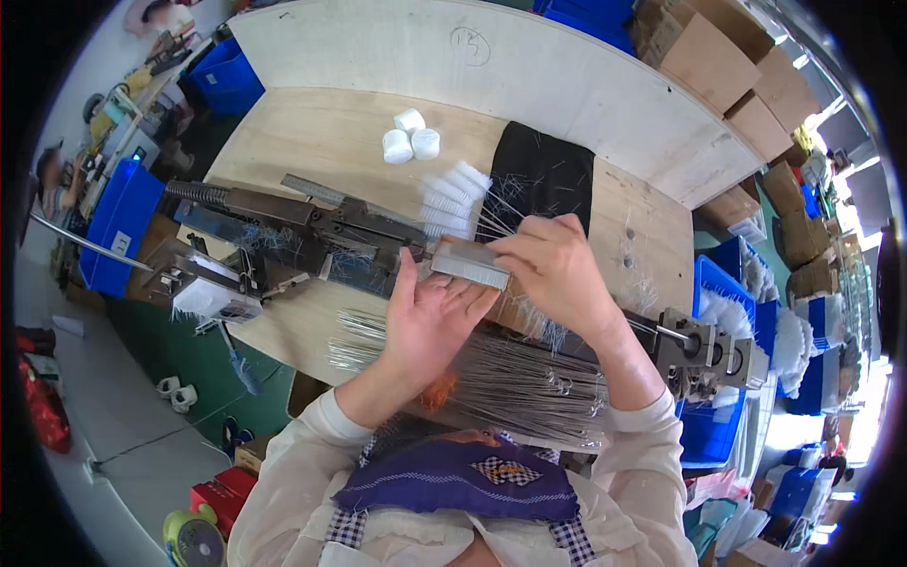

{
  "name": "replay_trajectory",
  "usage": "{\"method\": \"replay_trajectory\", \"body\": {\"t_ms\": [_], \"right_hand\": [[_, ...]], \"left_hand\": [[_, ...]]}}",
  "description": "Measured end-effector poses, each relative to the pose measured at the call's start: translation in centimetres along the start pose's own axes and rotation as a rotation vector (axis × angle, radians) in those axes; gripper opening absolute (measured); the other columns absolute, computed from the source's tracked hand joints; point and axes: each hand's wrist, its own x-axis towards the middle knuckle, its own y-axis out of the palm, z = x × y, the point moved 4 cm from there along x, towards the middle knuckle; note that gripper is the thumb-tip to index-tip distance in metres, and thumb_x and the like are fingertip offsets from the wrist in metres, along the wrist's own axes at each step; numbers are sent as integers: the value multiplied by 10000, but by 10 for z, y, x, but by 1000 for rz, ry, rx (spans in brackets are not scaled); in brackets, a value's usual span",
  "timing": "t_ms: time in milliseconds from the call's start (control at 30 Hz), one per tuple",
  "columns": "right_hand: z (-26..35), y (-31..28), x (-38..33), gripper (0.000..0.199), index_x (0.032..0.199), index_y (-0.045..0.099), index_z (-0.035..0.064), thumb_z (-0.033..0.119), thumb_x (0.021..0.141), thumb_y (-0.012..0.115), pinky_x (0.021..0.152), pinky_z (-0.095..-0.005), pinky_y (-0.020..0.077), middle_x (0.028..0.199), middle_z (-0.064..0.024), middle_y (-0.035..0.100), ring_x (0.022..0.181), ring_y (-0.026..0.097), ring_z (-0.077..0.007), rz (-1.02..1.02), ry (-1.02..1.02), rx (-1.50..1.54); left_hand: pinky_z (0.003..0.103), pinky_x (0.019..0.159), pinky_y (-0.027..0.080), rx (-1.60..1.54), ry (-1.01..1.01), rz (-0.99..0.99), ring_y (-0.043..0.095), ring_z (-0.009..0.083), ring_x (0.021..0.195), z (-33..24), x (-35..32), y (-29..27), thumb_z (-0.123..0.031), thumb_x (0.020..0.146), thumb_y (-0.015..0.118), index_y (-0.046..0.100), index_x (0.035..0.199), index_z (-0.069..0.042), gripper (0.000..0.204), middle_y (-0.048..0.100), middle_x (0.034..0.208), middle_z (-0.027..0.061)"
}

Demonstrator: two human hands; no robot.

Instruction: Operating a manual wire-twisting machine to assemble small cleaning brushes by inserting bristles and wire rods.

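Observation:
A pale rectangular block with a brownish top and a finely ribbed side (470, 267) is held above the bench machine (364, 227). My right hand (556, 274) pinches its right end with thumb and fingers. My left hand (430, 317) lies palm up below it, fingers stretched out under the block and thumb raised at its left. Whether the left fingers bear its weight I cannot tell. Toward my body lies a thick bundle of thin metal wires (534, 383). White bristle brushes on wire stems (453, 198) lie just beyond the block.
Three white rolls (398, 146) stand on the wooden bench (331, 123). A black cloth (543, 175) strewn with loose wires lies at the back. Metal machine parts (713, 350) jut out at right, near blue bins (723, 283) of white bristle pieces. A white panel (472, 52) borders the far side.

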Motion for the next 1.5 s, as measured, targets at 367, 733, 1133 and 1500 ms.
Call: {"method": "replay_trajectory", "body": {"t_ms": [367, 733, 1133, 1500], "right_hand": [[4, 2, -2, 111, 899, 699, 93, 116, 797, 663, 803, -354, 406, 779, -48, 571, 773, 580, -225, 57, 86, -5], [35, -21, -18, 361, 1157, 543, 32, 79, 809, 624, 503, -396, 479, 746, -127, 620, 604, 643, -293, 41, 227, -85], [55, 5, -19, 332, 994, 611, -116, 71, 720, 612, 435, -297, 480, 627, -88, 647, 565, 664, -188, 203, -6, -539], [19, -6, -134, 238, 1048, 498, 24, 136, 856, 582, 652, -444, 502, 796, -153, 619, 770, 632, -367, 245, 469, -48]], "left_hand": [[392, 1076, 367, -16, -20, 33, 493, 239, 1216, 0, 3, -2, -641, 945, 356, 445, 1300, 36, 769, 520, 1284, 146], [401, 1083, 364, -98, 17, 30, 464, 281, 1265, 0, -3, -1, -578, 970, 370, 424, 1308, 50, 714, 492, 1330, 179], [413, 1060, 381, -5, -37, -10, 496, 291, 1214, -10, 1, -3, -438, 991, 425, 497, 1217, 24, 520, 536, 1261, 166], [350, 1022, 434, 110, 10, -83, 554, 199, 1125, 44, -4, -27, -74, 931, 535, 548, 1156, -26, 230, 596, 1172, 83]]}}
